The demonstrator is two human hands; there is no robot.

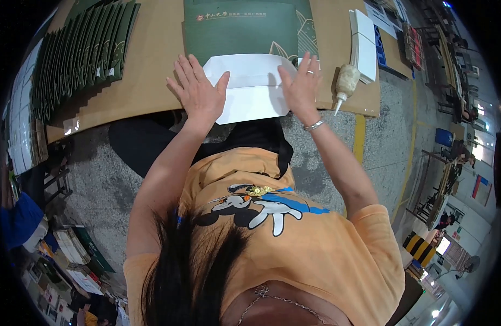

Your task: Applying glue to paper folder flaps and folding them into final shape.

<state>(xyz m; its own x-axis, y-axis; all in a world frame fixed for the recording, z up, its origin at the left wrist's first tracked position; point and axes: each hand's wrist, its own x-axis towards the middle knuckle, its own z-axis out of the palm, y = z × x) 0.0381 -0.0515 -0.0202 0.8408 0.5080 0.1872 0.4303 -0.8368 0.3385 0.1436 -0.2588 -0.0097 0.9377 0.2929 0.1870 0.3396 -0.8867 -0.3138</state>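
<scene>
A green paper bag (242, 35) with gold print lies flat on the table in front of me. Its near end is spread into a white flap (250, 103) with a fold line across it, and this reaches past the table's near edge. My left hand (199, 92) rests at the flap's left side, palm down with fingers spread. On the opposite side lies my right hand (303, 89), also flat, thumb apart from the fingers, with a ring and a bracelet on that arm. Neither hand grips anything. A squeeze bottle (347, 81) with a pale nozzle lies just right of my right hand.
Brown cardboard (152, 60) covers the tabletop. Several folded green paper bags (84, 57) stand in a row at the left. A stack of white cards (364, 46) lies at the right, beside a blue tray (379, 49). Other people work at tables far right.
</scene>
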